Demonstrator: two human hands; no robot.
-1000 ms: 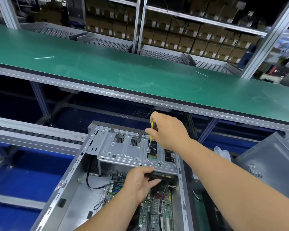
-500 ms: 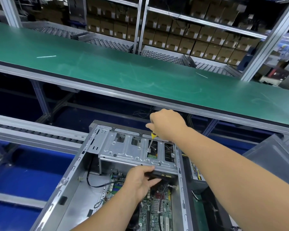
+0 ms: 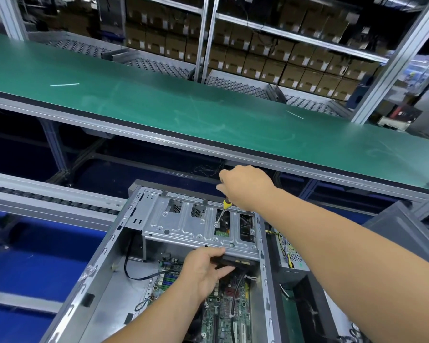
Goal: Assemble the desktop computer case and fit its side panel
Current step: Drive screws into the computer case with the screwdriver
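Green matting covers the long counter [image 3: 159, 107] across the head view, with shelves of brown boxes [image 3: 270, 63] behind it at 12 o'clock and a roller track [image 3: 47, 201] at 9 o'clock. Below the counter, at 6 o'clock, an open case [image 3: 104, 280] lies on its side, its motherboard [image 3: 228, 315] exposed. A metal cage [image 3: 183, 226] spans the far end of the case. The right hand [image 3: 245, 186] reaches in from 4 o'clock, fingers closed around a yellow-handled screwdriver [image 3: 223, 209] whose tip meets a screw [image 3: 217, 224] on the cage. The left hand [image 3: 203, 271] comes up from 6 o'clock, its fingers pinching a black drive [image 3: 235, 259] at the near edge of the cage. A grey panel [image 3: 406, 233] stands at 3 o'clock, well apart from the case.
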